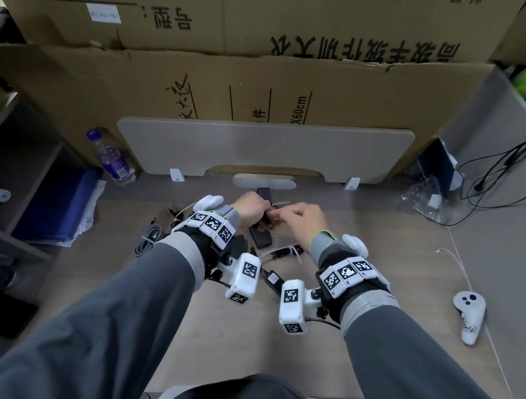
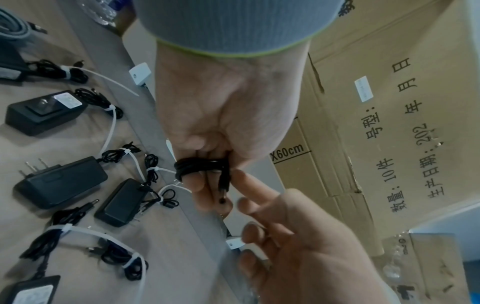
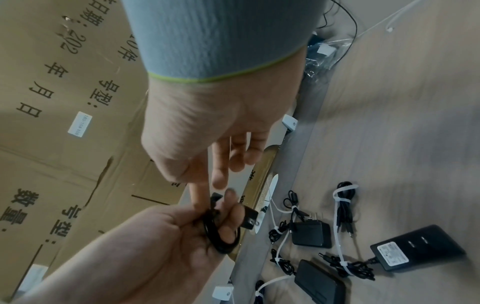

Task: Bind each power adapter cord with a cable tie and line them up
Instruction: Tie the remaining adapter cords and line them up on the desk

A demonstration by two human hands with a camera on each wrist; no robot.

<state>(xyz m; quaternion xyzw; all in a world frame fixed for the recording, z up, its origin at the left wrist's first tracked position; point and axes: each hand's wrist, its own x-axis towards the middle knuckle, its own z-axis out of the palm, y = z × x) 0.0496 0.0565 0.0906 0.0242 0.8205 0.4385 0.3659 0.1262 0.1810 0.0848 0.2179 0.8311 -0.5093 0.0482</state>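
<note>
The left hand (image 2: 223, 115) has its fingers curled round a black coiled cord (image 2: 200, 166), the loops wrapped over the fingers and pinched against the thumb, with the barrel plug (image 2: 223, 185) hanging off the coil toward the fingertips. From the right wrist view the same coil (image 3: 218, 232) rings one left finger, and a small black adapter body (image 3: 249, 218) hangs just past the left fingers, beside the coil. The right hand (image 3: 207, 127) meets it from the other side: its index finger (image 3: 200, 195) is stretched out straight and touches the coil, the other fingers loosely extended, holding nothing that can be made out (a white strip shows near the two hands in the head view, but whether either hand has it cannot be told).

Both hands work above the wooden desk (image 1: 361, 279), near the low grey panel (image 1: 262, 145) at its back edge. On the desk beneath and beside the wrists lie several black power adapters (image 2: 59, 181) whose cords are already bunched and cinched with white cable ties (image 2: 127, 153), their long tails sticking out untrimmed. A white controller (image 1: 469, 312) lies well to the right, and a plastic bottle (image 1: 111, 157) lies at the left by the cardboard boxes (image 1: 243, 36)
</note>
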